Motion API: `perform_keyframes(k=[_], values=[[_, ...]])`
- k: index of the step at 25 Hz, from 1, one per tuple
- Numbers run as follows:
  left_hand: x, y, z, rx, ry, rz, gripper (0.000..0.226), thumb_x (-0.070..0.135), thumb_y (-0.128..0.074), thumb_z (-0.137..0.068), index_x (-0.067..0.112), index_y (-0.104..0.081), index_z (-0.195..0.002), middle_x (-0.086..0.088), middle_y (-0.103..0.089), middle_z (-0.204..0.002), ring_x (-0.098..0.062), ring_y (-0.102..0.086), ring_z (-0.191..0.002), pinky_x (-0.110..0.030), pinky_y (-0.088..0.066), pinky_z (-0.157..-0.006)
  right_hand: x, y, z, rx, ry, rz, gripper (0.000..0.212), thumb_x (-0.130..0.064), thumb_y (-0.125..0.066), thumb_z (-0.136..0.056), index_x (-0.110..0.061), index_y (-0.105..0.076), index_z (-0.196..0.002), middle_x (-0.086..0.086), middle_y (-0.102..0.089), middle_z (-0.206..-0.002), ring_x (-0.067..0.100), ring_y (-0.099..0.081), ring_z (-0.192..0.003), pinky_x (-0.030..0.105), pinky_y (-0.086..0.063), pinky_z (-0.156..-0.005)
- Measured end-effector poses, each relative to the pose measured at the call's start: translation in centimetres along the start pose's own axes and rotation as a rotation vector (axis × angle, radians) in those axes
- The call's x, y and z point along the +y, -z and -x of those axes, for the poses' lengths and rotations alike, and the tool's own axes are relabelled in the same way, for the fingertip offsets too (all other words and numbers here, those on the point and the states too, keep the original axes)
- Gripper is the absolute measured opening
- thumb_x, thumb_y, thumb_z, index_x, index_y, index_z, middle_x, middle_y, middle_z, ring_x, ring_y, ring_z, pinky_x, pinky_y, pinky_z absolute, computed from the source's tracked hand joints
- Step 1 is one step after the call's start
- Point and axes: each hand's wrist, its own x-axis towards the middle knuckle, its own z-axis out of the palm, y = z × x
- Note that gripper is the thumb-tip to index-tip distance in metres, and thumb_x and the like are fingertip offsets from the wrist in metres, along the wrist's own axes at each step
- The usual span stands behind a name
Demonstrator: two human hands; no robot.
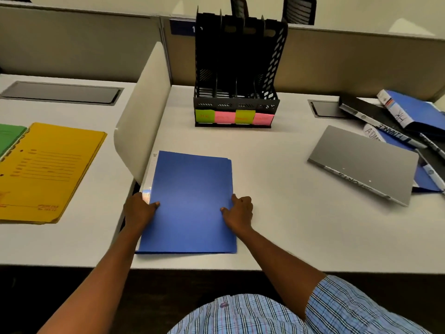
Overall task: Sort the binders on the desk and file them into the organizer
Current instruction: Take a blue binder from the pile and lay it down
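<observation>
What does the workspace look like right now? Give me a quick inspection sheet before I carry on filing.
Surface: white desk, split by a white divider panel.
Job's things: blue binder flat at the front edge; black organizer at the back, slots look empty, green and pink sticky notes on its base; grey binder leaning on a pile of binders at right.
Clutter: yellow folder and green folder on the neighbouring desk.
Grippers: left hand and right hand grip the blue binder's sides.
Cables: nothing seen.
Surroundings: partition wall, chair backs behind.
</observation>
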Motion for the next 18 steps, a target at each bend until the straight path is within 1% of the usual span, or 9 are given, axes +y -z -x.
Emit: perform_keyframes(k=[2,4,5,8,10,12,14,16,18], values=[[1.0,-0.5,0.5,0.093,-0.027,-0.148,0.049,0.013,-0.072,-0.078,-0.008,-0.050,-0.117,-0.032,-0.054,-0.115,-0.045,-0.049,-0.107,-0.045,-0.038,-0.089,0.4,0.4,-0.2,-0.009,0.040,-0.033,0.059,-0.034,-0.061,-0.091,-0.010,-0.044,-0.142,0.014,-0.041,-0.133,0.029,-0.044,-0.123,0.032,-0.038,-0.101],[2.6,-1.3,1.6,0.194,-0.095,-0.131,0.050,0.008,-0.064,-0.081,-0.006,-0.044,-0.125,-0.031,-0.043,-0.126,-0.045,-0.042,-0.116,-0.048,-0.037,-0.097,0.7,1.0,-0.4,0.019,0.051,-0.089,0.046,-0.029,-0.063,-0.090,-0.001,-0.056,-0.126,0.018,-0.050,-0.124,0.032,-0.052,-0.114,0.031,-0.042,-0.092],[3.5,-1.9,2.1,0.208,-0.151,-0.097,0.048,0.006,-0.060,-0.084,-0.004,-0.044,-0.127,-0.029,-0.040,-0.131,-0.044,-0.040,-0.120,-0.048,-0.036,-0.100,0.8,1.4,-0.4,0.034,0.047,-0.115,0.043,-0.027,-0.064,-0.090,0.001,-0.057,-0.122,0.019,-0.052,-0.121,0.032,-0.055,-0.111,0.031,-0.043,-0.089],[6.5,-4.6,3.8,0.120,-0.363,-0.040,0.044,0.007,-0.054,-0.092,-0.008,-0.043,-0.132,-0.028,-0.039,-0.136,-0.039,-0.036,-0.128,-0.042,-0.031,-0.106,1.8,2.6,-0.4,0.057,0.019,-0.180,0.046,-0.024,-0.063,-0.091,0.000,-0.053,-0.129,0.019,-0.053,-0.125,0.032,-0.056,-0.114,0.034,-0.045,-0.096],[8.3,-6.5,4.7,0.048,-0.457,-0.030,0.042,0.010,-0.051,-0.094,-0.009,-0.045,-0.131,-0.027,-0.042,-0.137,-0.038,-0.035,-0.130,-0.040,-0.029,-0.108,2.8,3.6,-0.4,0.076,-0.008,-0.221,0.047,-0.023,-0.064,-0.091,-0.002,-0.052,-0.132,0.018,-0.054,-0.127,0.030,-0.056,-0.115,0.034,-0.046,-0.099],[10.1,-8.3,5.5,-0.011,-0.499,-0.009,0.040,0.012,-0.050,-0.095,-0.007,-0.048,-0.130,-0.025,-0.044,-0.136,-0.036,-0.036,-0.130,-0.039,-0.030,-0.108,4.2,5.1,-0.5,0.106,-0.037,-0.252,0.045,-0.022,-0.064,-0.090,-0.003,-0.053,-0.130,0.017,-0.055,-0.126,0.028,-0.057,-0.115,0.032,-0.044,-0.100],[12.2,-10.1,6.4,-0.058,-0.536,0.003,0.037,0.013,-0.051,-0.095,-0.008,-0.052,-0.126,-0.024,-0.048,-0.132,-0.035,-0.041,-0.126,-0.038,-0.032,-0.105,6.1,7.1,-0.7,0.141,-0.077,-0.277,0.041,-0.021,-0.063,-0.090,-0.005,-0.054,-0.127,0.016,-0.057,-0.123,0.027,-0.057,-0.114,0.032,-0.042,-0.101],[14.5,-12.0,7.5,-0.064,-0.598,-0.008,0.033,0.011,-0.052,-0.095,-0.010,-0.055,-0.120,-0.025,-0.053,-0.125,-0.038,-0.046,-0.120,-0.038,-0.035,-0.100,8.5,9.3,-1.1,0.178,-0.116,-0.310,0.038,-0.020,-0.063,-0.090,-0.005,-0.055,-0.124,0.015,-0.058,-0.120,0.027,-0.057,-0.112,0.033,-0.041,-0.101],[16.7,-14.1,8.6,-0.065,-0.639,-0.032,0.034,0.011,-0.050,-0.095,-0.009,-0.054,-0.122,-0.025,-0.053,-0.126,-0.037,-0.045,-0.122,-0.038,-0.034,-0.102,11.1,11.8,-1.7,0.214,-0.155,-0.349,0.037,-0.019,-0.063,-0.090,-0.004,-0.056,-0.123,0.016,-0.058,-0.120,0.026,-0.058,-0.109,0.031,-0.042,-0.097]])
